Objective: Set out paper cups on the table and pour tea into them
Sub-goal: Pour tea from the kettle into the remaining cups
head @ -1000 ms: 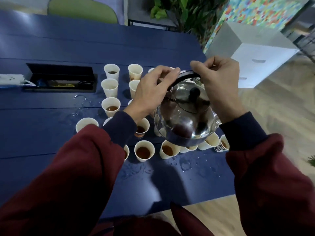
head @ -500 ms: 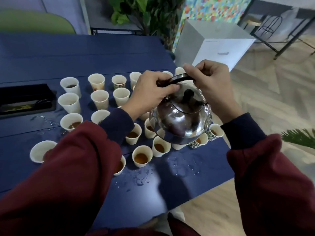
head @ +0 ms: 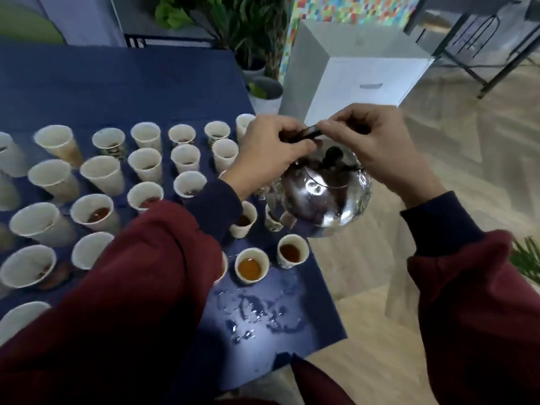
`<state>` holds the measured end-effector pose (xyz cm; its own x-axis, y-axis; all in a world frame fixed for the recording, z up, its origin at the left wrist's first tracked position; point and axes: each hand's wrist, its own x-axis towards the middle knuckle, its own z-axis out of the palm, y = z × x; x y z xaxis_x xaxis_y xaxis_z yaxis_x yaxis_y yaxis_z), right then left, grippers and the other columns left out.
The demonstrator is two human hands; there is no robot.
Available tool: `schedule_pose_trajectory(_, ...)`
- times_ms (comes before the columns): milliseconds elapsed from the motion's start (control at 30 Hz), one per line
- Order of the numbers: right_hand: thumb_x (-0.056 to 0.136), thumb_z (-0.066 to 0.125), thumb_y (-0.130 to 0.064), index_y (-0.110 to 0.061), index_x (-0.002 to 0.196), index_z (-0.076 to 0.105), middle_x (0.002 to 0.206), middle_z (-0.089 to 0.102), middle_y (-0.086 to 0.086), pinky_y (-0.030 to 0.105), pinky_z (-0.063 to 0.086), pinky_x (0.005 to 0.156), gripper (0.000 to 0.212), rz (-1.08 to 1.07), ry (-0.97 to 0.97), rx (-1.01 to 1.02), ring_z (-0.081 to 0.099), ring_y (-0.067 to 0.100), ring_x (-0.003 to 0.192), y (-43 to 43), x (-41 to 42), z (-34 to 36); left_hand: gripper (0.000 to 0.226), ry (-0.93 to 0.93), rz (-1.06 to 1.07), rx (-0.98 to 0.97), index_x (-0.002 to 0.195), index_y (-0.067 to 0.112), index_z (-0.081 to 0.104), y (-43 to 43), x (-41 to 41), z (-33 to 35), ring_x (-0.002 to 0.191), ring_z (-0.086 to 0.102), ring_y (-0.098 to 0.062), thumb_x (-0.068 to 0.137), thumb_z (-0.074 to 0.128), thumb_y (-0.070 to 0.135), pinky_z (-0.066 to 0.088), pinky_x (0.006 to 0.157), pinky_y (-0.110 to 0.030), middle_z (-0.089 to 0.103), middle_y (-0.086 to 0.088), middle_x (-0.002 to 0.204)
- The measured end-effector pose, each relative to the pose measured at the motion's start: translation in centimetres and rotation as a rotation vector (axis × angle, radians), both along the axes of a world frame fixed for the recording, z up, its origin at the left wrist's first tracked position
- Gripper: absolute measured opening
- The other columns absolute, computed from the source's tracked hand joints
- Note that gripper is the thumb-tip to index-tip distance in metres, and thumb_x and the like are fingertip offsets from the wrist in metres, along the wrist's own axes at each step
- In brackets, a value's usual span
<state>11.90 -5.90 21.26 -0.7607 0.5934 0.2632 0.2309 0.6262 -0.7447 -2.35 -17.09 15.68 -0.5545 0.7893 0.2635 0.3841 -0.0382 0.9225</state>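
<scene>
A shiny steel teapot (head: 321,197) with a black knob hangs over the right end of the dark blue table (head: 131,89). My left hand (head: 268,153) and my right hand (head: 377,144) both grip its black handle (head: 309,131) from either side. Several white paper cups (head: 146,165) stand in rows to the left; many hold brown tea. Two filled cups, one (head: 251,268) and another (head: 292,252), sit just below the pot near the table's corner. My left sleeve hides some cups.
Spilled drops (head: 257,314) glisten on the table's near right corner. A white cabinet (head: 356,71) stands beyond the table's right edge, with potted plants (head: 251,30) behind it. Wooden floor (head: 467,159) lies to the right.
The teapot and both hands have moved right toward the table's end, and my view has swung right, bringing more cups into sight on the left.
</scene>
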Motion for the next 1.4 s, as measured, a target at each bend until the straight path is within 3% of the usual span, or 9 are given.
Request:
schedule_pose_trajectory(167, 0.088, 0.074, -0.045, -0.019, 0.085, 0.074, 0.071, 0.065, -0.004, 0.020, 0.044, 0.063, 0.026, -0.166, -0.003, -0.040, 0.054, 0.002, 0.064, 7.1, 3.7, -2.7, 0.033, 0.092, 0.081, -0.044, 0.102, 0.020, 0.074, 6.3, 2.3, -1.0, 0.091, 0.065, -0.011, 0.077, 0.075, 0.042, 0.054, 0.088, -0.035, 0.070, 0.003, 0.098)
schedule_pose_trajectory(300, 0.090, 0.072, -0.040, -0.025, 0.090, 0.074, 0.076, 0.071, -0.010, 0.036, 0.057, 0.071, 0.015, -0.253, -0.109, -0.153, 0.067, 0.007, 0.069, 11.4, 6.8, -7.7, 0.021, 0.134, 0.074, -0.146, 0.101, 0.017, 0.073, 9.3, 3.4, -3.6, 0.097, 0.064, -0.011, 0.085, 0.074, 0.031, 0.050, 0.091, -0.026, 0.068, 0.007, 0.098)
schedule_pose_trajectory(467, 0.090, 0.071, -0.033, -0.020, 0.108, 0.073, 0.092, 0.073, 0.006, 0.047, 0.056, 0.084, 0.022, -0.287, -0.362, -0.180, 0.070, 0.029, 0.088, 14.5, 8.7, -14.5, 0.012, 0.173, 0.061, -0.309, 0.095, 0.016, 0.074, 10.4, 4.1, -7.3, 0.094, 0.064, -0.017, 0.085, 0.074, 0.023, 0.050, 0.092, -0.036, 0.067, 0.008, 0.090)
schedule_pose_trajectory(600, 0.095, 0.067, -0.028, -0.009, 0.104, 0.070, 0.092, 0.070, 0.011, 0.033, 0.045, 0.072, 0.022, -0.365, -0.522, -0.117, 0.064, 0.030, 0.088, 15.3, 9.8, -17.9, 0.013, 0.167, 0.021, -0.430, 0.096, 0.017, 0.073, 11.6, 6.0, -9.1, 0.092, 0.064, -0.018, 0.085, 0.072, 0.023, 0.050, 0.089, -0.034, 0.069, 0.005, 0.093)
schedule_pose_trajectory(767, 0.096, 0.062, -0.018, -0.013, 0.101, 0.065, 0.085, 0.061, 0.003, 0.015, 0.038, 0.059, 0.008, -0.336, -0.504, -0.184, 0.058, 0.021, 0.079, 15.2, 10.8, -19.7, 0.022, 0.110, -0.227, -0.651, 0.107, 0.011, 0.070, 14.6, 10.4, -12.3, 0.098, 0.064, -0.023, 0.089, 0.070, 0.023, 0.050, 0.088, -0.033, 0.070, -0.004, 0.105)
schedule_pose_trajectory(933, 0.094, 0.066, -0.022, -0.013, 0.100, 0.064, 0.082, 0.064, 0.001, 0.026, 0.035, 0.066, 0.010, -0.311, -0.503, -0.232, 0.059, 0.020, 0.076, 15.1, 12.0, -21.8, 0.031, 0.183, -0.375, -0.796, 0.113, 0.008, 0.065, 16.5, 14.4, -16.1, 0.107, 0.061, -0.031, 0.086, 0.069, 0.024, 0.048, 0.088, -0.038, 0.067, -0.012, 0.111)
schedule_pose_trajectory(1133, 0.098, 0.063, -0.014, -0.006, 0.103, 0.066, 0.077, 0.068, 0.004, 0.011, 0.040, 0.053, 0.010, -0.260, -0.447, -0.340, 0.057, 0.007, 0.060, 15.5, 12.9, -23.1, 0.050, 0.305, -0.464, -0.897, 0.139, 0.012, 0.049, 16.9, 15.6, -18.7, 0.122, 0.053, -0.030, 0.093, 0.062, 0.027, 0.042, 0.095, -0.034, 0.059, -0.010, 0.129)
schedule_pose_trajectory(1233, 0.095, 0.066, -0.015, -0.009, 0.113, 0.067, 0.101, 0.067, 0.006, 0.021, 0.043, 0.073, 0.019, -0.290, -0.372, -0.274, 0.061, 0.016, 0.084, 15.7, 13.1, -23.8, 0.058, 0.367, -0.479, -0.944, 0.146, 0.008, 0.039, 16.9, 15.7, -19.6, 0.128, 0.048, -0.033, 0.094, 0.060, 0.026, 0.039, 0.087, -0.032, 0.052, -0.012, 0.137)
schedule_pose_trajectory(1400, 0.084, 0.062, 0.005, -0.003, 0.113, 0.067, 0.113, 0.061, 0.011, 0.022, 0.038, 0.072, 0.030, -0.428, -0.338, 0.101, 0.060, 0.028, 0.088, 14.4, 14.2, -26.4, 0.062, 0.512, -0.545, -0.982, 0.155, 0.010, 0.031, 17.0, 15.7, -19.9, 0.143, 0.035, -0.028, 0.099, 0.052, 0.027, 0.037, 0.103, -0.033, 0.026, -0.004, 0.163)
